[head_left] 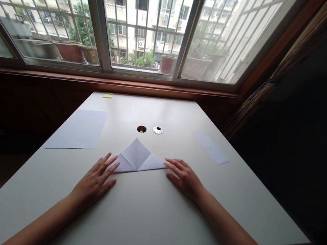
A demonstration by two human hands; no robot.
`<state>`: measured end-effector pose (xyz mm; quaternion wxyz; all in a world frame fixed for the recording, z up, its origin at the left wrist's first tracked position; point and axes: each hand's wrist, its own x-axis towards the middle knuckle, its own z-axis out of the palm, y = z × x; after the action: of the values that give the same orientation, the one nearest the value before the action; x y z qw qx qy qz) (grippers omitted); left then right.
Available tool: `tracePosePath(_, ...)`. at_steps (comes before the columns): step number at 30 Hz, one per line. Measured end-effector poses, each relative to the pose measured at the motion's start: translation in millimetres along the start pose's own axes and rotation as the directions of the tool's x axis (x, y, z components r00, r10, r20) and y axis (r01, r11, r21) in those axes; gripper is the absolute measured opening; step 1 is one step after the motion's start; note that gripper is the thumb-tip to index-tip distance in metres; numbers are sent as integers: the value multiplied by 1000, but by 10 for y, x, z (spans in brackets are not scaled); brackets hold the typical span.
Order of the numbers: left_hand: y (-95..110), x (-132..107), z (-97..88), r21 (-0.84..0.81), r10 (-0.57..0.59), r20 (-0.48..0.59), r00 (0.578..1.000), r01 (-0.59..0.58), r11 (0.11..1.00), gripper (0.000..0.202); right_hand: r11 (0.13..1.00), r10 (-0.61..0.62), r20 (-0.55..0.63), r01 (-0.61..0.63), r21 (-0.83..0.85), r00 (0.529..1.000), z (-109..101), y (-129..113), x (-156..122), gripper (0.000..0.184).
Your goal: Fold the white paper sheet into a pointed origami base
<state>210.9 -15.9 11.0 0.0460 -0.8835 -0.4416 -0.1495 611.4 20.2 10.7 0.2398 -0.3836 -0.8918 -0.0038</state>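
Observation:
A sheet of white paper (137,156), folded into a triangle with creases running down from its top point, lies flat on the white table (146,212). Its long folded edge faces me. At the paper's left corner rests my left hand (97,176), fingers spread and partly covering that corner. My right hand (183,177) touches the right corner with its fingertips; its fingers are stretched out and the thumb is apart. Neither hand grips the paper.
White sheets (80,130) lie at the left. A narrow creased paper strip (211,147) lies at the right. Beyond the folded paper are a round hole (141,129) and a metal ring cover (157,130). A yellow slip (108,96) is near the far edge, below a barred window.

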Motion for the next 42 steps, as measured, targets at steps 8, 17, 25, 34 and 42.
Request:
tracePosePath(8, 0, 553, 255, -50, 139, -9, 990, -140, 989, 48, 989, -142, 29, 141, 46, 989, 304, -266, 459, 41)
tracePosePath(17, -72, 787, 329, -97, 186, -25, 982, -187, 977, 42, 985, -174, -18, 174, 3, 985, 499, -307, 701, 28)
tracePosePath(25, -64, 777, 289, -77, 282, -111, 953, -291, 954, 35, 953, -295, -45, 290, -92, 955, 526, -330, 700, 16)
tracePosePath(34, -30, 824, 274, -53, 329, -123, 936, -337, 940, 30, 960, -274, -44, 271, -67, 961, 544, -293, 711, 15)
tracePosePath(42, -64, 843, 296, -32, 297, -120, 947, -303, 952, 31, 970, -241, -44, 242, 18, 969, 534, -267, 741, 22)
